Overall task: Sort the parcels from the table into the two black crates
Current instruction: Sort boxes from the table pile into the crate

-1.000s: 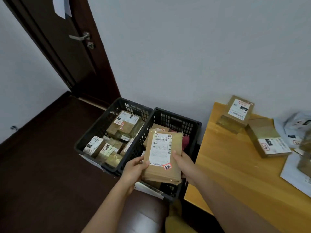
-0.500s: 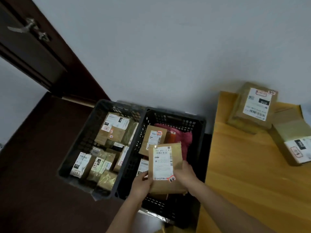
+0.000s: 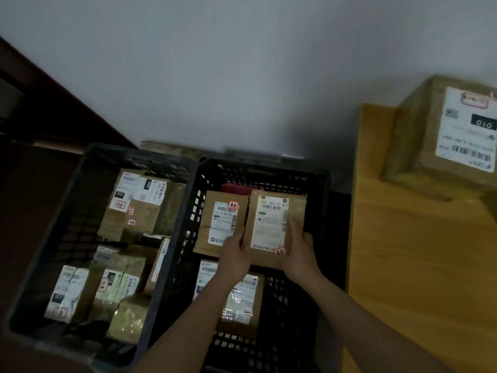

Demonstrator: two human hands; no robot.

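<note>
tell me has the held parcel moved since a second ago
Yes. The parcel, held by both hands, went forward and down into the right crate, now beside the labelled parcel there.

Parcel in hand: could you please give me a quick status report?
Both hands, left and right, grip parcel. Parcel inside right crate, beside another parcel. Red item behind it. Box waits on table.

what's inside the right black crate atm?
Right black crate holds a labelled brown parcel at the back left, something red behind it, and a taped parcel nearer. Both hands hold another parcel inside; whatever lies beneath is covered.
</note>
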